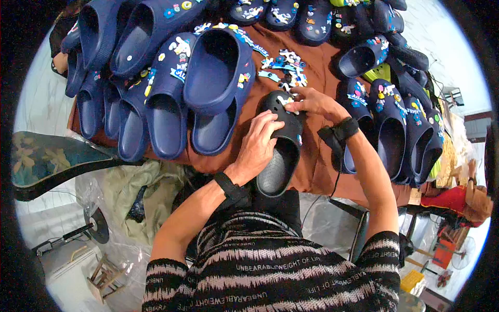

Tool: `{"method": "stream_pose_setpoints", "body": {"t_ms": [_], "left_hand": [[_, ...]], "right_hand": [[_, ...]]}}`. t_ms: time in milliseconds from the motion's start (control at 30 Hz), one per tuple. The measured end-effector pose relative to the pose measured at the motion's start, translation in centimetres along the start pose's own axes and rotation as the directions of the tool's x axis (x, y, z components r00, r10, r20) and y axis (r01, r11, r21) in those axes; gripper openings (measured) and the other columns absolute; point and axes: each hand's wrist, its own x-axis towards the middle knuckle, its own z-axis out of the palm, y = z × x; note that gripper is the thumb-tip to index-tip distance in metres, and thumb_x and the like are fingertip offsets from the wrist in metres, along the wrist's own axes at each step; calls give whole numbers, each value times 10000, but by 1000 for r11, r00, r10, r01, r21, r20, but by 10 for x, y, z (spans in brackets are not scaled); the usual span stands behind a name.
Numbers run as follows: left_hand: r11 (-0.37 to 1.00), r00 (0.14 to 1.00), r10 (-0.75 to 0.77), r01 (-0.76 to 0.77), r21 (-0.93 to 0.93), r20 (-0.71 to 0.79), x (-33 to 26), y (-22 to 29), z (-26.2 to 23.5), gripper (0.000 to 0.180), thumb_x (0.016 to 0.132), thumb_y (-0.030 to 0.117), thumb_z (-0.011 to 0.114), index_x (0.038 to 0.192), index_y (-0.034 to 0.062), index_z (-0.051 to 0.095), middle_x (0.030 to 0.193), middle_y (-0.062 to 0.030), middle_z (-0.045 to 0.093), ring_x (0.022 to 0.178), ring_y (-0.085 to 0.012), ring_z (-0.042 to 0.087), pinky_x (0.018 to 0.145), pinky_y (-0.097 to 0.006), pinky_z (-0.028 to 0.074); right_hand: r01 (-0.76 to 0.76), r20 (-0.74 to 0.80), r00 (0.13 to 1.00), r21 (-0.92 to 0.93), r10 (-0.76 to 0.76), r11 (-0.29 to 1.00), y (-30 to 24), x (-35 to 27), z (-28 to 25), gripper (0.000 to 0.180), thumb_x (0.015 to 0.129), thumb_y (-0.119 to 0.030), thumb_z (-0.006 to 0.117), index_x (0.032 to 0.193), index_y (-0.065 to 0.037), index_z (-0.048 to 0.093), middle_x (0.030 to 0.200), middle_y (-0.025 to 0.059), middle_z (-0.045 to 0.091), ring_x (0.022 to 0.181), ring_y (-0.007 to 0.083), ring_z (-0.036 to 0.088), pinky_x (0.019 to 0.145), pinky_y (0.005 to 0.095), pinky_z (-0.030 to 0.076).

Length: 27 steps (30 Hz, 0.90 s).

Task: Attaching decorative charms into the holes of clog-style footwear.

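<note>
A dark clog lies at the table's front edge, its toe pointing away from me and its heel toward me. My left hand is closed over the left side of the clog's upper, with the fingers bent across the top. At the toe, my right hand pinches a small white shoe charm against the perforated upper. The fingers partly cover this charm, so I cannot tell whether its stem is in a hole. Just beyond the toe lies a loose pile of colourful charms.
Navy clogs with charms are crowded and stacked on the left of the brown-covered table. More decorated clogs stand at the right and far side. A patterned chair seat is at left; another person is at far right.
</note>
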Motion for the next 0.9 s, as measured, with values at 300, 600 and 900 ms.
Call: {"method": "stream_pose_setpoints", "body": {"t_ms": [300, 600, 900], "left_hand": [[1000, 999, -16, 15, -20, -43, 0, -1, 3, 461, 744, -156, 614, 1167, 27, 599, 1286, -178, 555, 1305, -390, 489, 1110, -466, 403], [1000, 999, 1, -1, 3, -44, -2, -1, -2, 479, 744, -165, 583, 1180, 32, 596, 1287, -178, 568, 1296, -388, 502, 1110, -457, 407], [995, 1000, 16, -14, 100, -23, -1, 4, -5, 453, 768, -121, 609, 1191, 37, 577, 1285, -166, 552, 1286, -377, 487, 1090, -468, 414]], "right_hand": [[96, -89, 989, -190, -114, 977, 7, 12, 16, 539, 782, -339, 830, 1090, 63, 647, 960, 128, 685, 888, 234, 627, 784, 369, 500], [228, -139, 960, -107, -241, 968, 15, -9, -13, 375, 938, -311, 704, 1087, 31, 674, 887, 47, 688, 836, 150, 637, 755, 301, 508], [6, -477, 826, -527, -301, 850, 72, -30, -26, 187, 877, -137, 621, 845, 44, 657, 791, 246, 661, 766, 383, 668, 713, 458, 526]]}}
